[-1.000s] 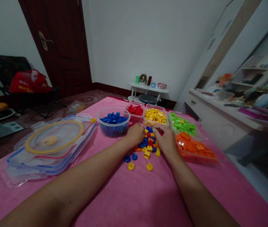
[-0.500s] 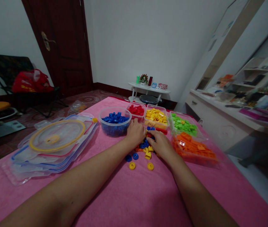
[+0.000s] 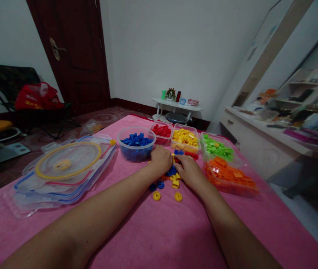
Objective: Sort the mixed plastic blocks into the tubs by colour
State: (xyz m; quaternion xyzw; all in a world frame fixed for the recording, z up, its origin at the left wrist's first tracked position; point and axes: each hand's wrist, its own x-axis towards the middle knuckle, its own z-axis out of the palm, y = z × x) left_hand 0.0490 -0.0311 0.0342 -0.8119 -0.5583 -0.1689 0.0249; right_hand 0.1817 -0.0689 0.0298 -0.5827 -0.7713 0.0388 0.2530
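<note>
My left hand is curled closed at the left side of a small pile of mixed toy bricks, its fingertips hidden. Across the pile, my right hand reaches in from the right, thumb and forefinger apart, touching the bricks. Several blue, yellow, red and orange pieces lie between the hands. Nearer me are a blue wheel and two yellow wheels, one left and one right. Behind my left hand stands a round tub of blue bricks.
Boxes of red, yellow, green and orange bricks line the back and right. Stacked clear lids lie at the left on the pink cloth. A white dresser stands beyond the table's right edge.
My left hand has curled in more and dipped slightly, uncovering some yellow pieces beside the round tub. My right hand has shifted only a little at the pile.
</note>
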